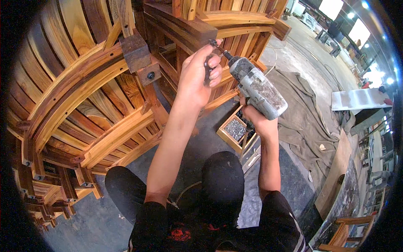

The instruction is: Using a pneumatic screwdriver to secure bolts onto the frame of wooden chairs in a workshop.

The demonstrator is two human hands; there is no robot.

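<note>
- Nearest of all are the person's knees in dark trousers, drawn up as they sit low on the grey floor, close under the work.
- The right hand is wrapped tight round the grip of a grey, paint-spattered drill, which is tilted up so its bit points at the curved wooden rail above.
- The left hand is up at the tip, fingers curled about the bit or a screw there; which of the two I cannot tell. By the look of it, it steadies the point against the wood.
- Big slatted wooden frames lean on the left, with dark bolt heads showing on their blocks.
- A small open wooden box of screws sits on the floor just under the right hand, handy to reach.
- A grey-brown cloth is spread over the floor to the right.
- Farther right a flat pale sheet lies on a bench; no label on it can be made out.
</note>
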